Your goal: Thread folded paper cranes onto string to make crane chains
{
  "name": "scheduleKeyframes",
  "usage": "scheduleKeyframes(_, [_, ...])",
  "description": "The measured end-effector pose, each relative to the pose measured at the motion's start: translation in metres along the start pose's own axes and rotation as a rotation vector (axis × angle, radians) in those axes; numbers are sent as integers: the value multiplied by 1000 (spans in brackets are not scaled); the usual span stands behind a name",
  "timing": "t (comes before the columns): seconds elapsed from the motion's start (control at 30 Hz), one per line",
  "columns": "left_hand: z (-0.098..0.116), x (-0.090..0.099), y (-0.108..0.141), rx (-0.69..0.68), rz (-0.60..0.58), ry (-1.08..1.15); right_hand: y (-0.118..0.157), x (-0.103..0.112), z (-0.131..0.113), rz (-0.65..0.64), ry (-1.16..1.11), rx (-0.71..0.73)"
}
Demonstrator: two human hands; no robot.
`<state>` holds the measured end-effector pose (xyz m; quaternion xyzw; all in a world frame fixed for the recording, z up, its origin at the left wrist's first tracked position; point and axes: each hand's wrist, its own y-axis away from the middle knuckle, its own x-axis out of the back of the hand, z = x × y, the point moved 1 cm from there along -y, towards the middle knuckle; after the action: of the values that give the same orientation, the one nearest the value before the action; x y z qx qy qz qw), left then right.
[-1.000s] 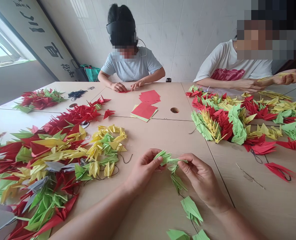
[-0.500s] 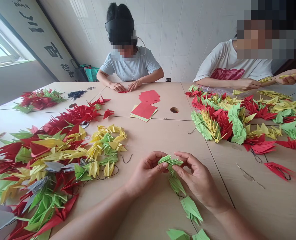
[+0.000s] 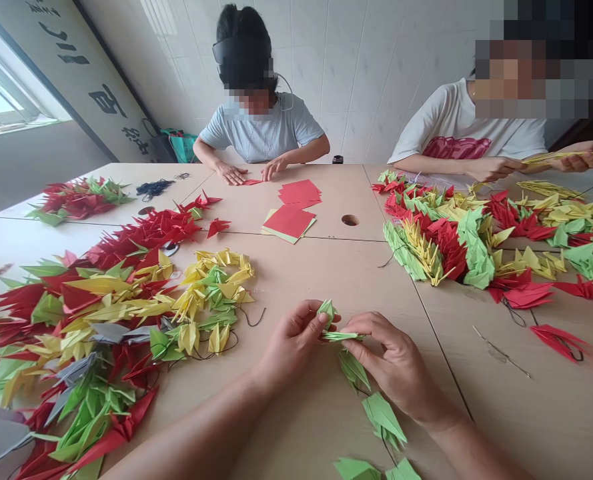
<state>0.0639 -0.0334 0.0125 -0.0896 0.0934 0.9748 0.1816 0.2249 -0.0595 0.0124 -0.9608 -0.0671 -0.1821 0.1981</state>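
Note:
Above the table's middle, my left hand (image 3: 303,333) pinches a green folded paper crane (image 3: 327,309) between thumb and fingers. Close to its right, my right hand (image 3: 383,343) grips a flat stack of green paper cranes (image 3: 345,336). Below the hands a dark cord runs down the table with more green cranes (image 3: 383,417) strung on it. Two green pieces at the bottom edge are cut off by the frame. My fingers partly cover the held paper.
A big heap of red, yellow, green and grey cranes (image 3: 76,313) covers the left. Strung cranes (image 3: 451,243) lie at right, near a thin wire needle (image 3: 501,352). Red paper squares (image 3: 290,222) lie ahead. Opposite, one person (image 3: 263,127) folds red paper; another (image 3: 476,133) holds yellow strips.
The green bunch has been parted: one crane is now upright in my left hand, and the stack lies flat at my right. The person opposite has spread a hand on the red paper.

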Motion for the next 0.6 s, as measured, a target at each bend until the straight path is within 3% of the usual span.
scheduleKeyframes(0.1, [0, -2, 1, -41, -34, -35, 0, -1, -2, -10, 37, -13])
scheduleKeyframes(0.37, [1, -2, 7, -107, -147, -282, 5, -1, 4, 43, 101, -217])
scheduleKeyframes(0.6, [-5, -3, 3, -68, -149, -84, 3, -1, 4, 53, 72, -252])
